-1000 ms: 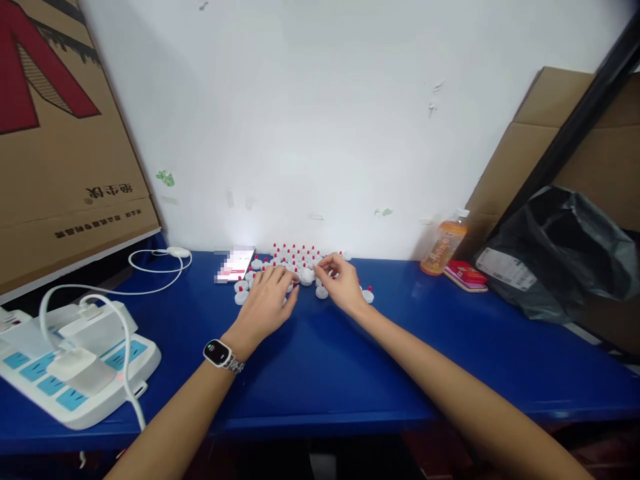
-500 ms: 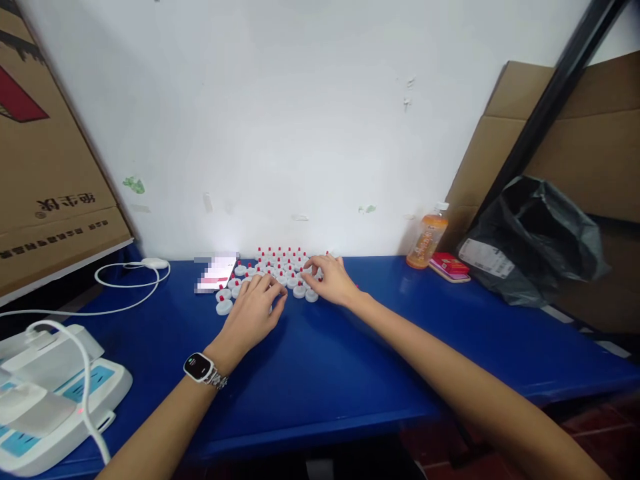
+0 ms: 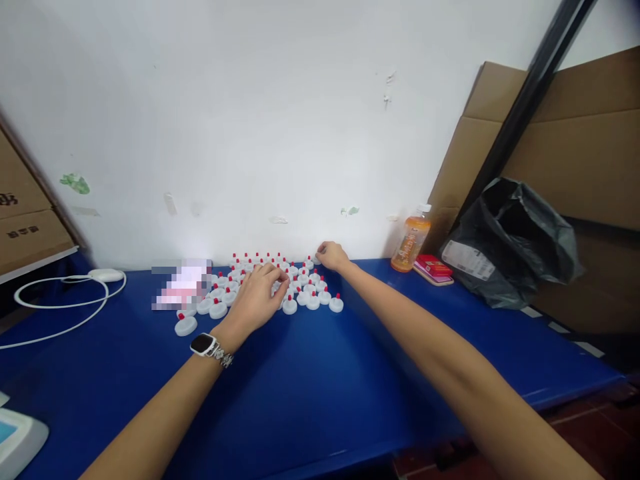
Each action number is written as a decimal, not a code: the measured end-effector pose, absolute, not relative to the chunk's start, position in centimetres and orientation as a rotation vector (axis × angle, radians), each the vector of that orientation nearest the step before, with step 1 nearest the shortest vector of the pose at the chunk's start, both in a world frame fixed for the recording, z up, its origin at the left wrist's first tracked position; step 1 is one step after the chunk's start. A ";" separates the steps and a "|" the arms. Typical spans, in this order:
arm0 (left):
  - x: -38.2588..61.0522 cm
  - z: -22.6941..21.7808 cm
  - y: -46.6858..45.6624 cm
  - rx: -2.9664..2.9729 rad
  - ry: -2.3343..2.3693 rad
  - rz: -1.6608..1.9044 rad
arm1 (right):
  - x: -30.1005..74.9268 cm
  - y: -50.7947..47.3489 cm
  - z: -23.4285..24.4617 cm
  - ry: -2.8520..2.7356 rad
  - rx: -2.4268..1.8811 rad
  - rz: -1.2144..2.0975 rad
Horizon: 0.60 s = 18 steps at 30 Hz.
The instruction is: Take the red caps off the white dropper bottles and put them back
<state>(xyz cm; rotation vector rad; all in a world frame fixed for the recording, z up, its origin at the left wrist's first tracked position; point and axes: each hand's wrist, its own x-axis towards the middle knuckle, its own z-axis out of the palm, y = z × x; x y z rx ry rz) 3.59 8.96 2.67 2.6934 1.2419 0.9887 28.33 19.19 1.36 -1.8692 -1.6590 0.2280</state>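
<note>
Several white round caps with red tips (image 3: 310, 298) stand in rows on the blue table (image 3: 310, 387) near the wall. My left hand (image 3: 257, 298), with a watch on the wrist, rests over the middle of the cluster, its fingers curled down onto the caps; what they hold is hidden. My right hand (image 3: 333, 255) reaches to the far right end of the back row, fingers pinched together at a cap by the wall.
A blurred phone (image 3: 181, 292) lies left of the caps, beside a white cable and charger (image 3: 103, 275). An orange bottle (image 3: 411, 240), a red box (image 3: 433, 267) and a black bag (image 3: 505, 243) sit at the right by cardboard sheets. A white device corner shows bottom left.
The view has swung right, so everything shifted left in frame. My right hand has moved from the front of the cluster to its far back right corner. The left hand stays on the caps.
</note>
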 end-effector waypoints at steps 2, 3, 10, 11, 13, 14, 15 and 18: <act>3.1 2.4 8.9 2.695 1.231 0.993 | 28.1 19.4 1.2 -1.669 -1.844 0.231; 2.8 2.4 8.8 2.695 1.234 0.993 | 28.0 19.4 1.2 -1.671 -1.827 0.232; 2.1 3.6 7.9 2.703 1.240 1.124 | 27.0 16.2 2.7 -1.643 -1.603 0.204; 2.2 3.7 7.7 2.700 1.232 1.148 | 26.5 15.2 3.0 -1.627 -1.528 0.202; 2.1 3.8 7.3 2.697 1.210 1.184 | 25.2 12.9 3.6 -1.604 -1.358 0.237; 2.0 3.9 7.1 2.696 1.190 1.193 | 24.3 11.6 3.9 -1.603 -1.273 0.282; 1.8 3.8 6.8 2.693 1.161 1.194 | 23.3 10.4 4.2 -1.610 -1.181 0.353; 0.8 3.6 6.0 2.641 1.059 1.164 | 20.1 7.1 4.6 -1.653 -0.965 0.613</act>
